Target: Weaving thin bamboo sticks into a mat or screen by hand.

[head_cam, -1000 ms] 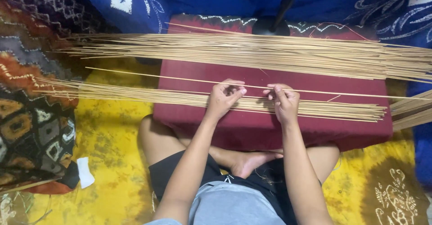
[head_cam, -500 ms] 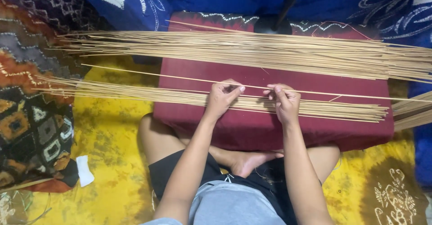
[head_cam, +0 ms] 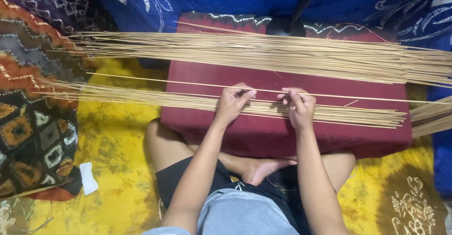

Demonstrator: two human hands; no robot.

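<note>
stick: one thin bamboo stick [head_cam: 188, 82] lying crosswise over the dark red cushion [head_cam: 282, 141], between the two piles
left hand: left hand [head_cam: 232, 104] pinching that stick, thumb against fingertips
right hand: right hand [head_cam: 297, 107] pinching the same stick, a bit to the side of the left
near pile: flat layer of sticks [head_cam: 141, 98] right under both hands
far pile: way bigger bundle [head_cam: 292, 56] further back
floor: yellow patterned cloth [head_cam: 113, 141], white scrap [head_cam: 88, 177] off to the left
back: black stand [head_cam: 292, 21] on the cushion's far edge
</note>
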